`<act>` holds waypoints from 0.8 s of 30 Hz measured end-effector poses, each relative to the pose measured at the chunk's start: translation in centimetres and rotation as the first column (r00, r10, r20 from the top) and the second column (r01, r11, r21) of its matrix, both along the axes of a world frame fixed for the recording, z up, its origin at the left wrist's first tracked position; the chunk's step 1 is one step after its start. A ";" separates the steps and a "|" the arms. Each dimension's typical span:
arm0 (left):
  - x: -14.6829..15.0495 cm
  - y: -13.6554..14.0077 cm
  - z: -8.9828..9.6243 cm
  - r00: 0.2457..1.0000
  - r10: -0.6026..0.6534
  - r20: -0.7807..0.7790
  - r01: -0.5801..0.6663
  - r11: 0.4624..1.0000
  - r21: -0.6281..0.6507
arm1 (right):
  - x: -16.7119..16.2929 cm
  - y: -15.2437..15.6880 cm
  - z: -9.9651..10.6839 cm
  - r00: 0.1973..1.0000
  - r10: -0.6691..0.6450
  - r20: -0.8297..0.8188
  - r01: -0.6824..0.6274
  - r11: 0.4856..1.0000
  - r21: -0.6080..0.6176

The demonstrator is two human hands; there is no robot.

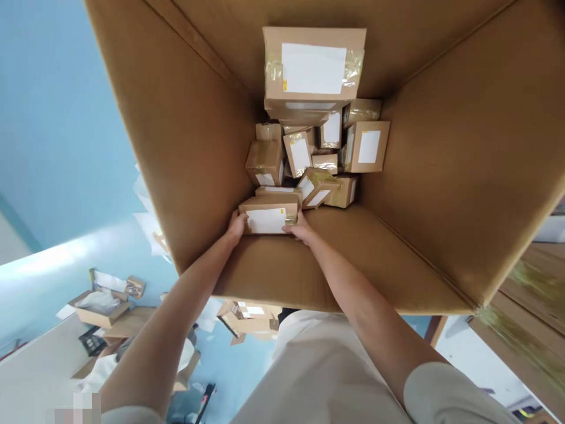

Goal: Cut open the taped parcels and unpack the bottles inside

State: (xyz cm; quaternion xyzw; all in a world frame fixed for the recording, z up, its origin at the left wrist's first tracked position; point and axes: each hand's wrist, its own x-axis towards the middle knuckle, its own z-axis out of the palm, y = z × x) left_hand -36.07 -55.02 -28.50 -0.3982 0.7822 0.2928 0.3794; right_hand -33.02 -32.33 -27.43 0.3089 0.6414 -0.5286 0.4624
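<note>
Deep inside a large cardboard carton (463, 118), both my hands grip one flat cardboard box (270, 219) with a white label facing up. My left hand (238, 225) is closed round its left end. At the right end, my right hand (301, 228) clasps it, thumb over the tape. The box is near the carton's front wall, close to another labelled box (279, 191). Beyond it lie several smaller taped boxes, among them a brown box (265, 162) on the left and a tilted box (315, 187) just to the right.
A larger labelled box (314, 69) rests high at the carton's back wall. Another box (368, 147) sits toward the right wall. Outside, opened cartons (101, 306) and loose packing lie on the blue floor (57, 118). Taped cartons (525, 330) stand at the right.
</note>
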 end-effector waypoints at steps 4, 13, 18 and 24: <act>0.3 0.8 2.1 0.990 0.054 -0.130 -0.037 0.990 0.134 | 0.3 0.7 0.9 0.960 -0.213 0.183 0.226 0.973 -0.055; -4.0 7.8 16.7 0.882 -0.078 -0.465 0.291 0.866 0.407 | 0.2 10.0 14.1 0.890 -0.406 -0.206 0.397 0.914 -0.085; -5.3 13.3 26.6 0.655 -0.297 -0.695 0.646 0.697 0.311 | 5.2 15.7 25.4 0.738 -0.388 -0.552 0.467 0.884 0.004; -2.4 22.2 34.4 0.258 -0.452 -0.854 0.950 0.281 0.138 | 18.2 19.6 35.1 0.576 -0.364 -0.732 0.671 0.722 0.169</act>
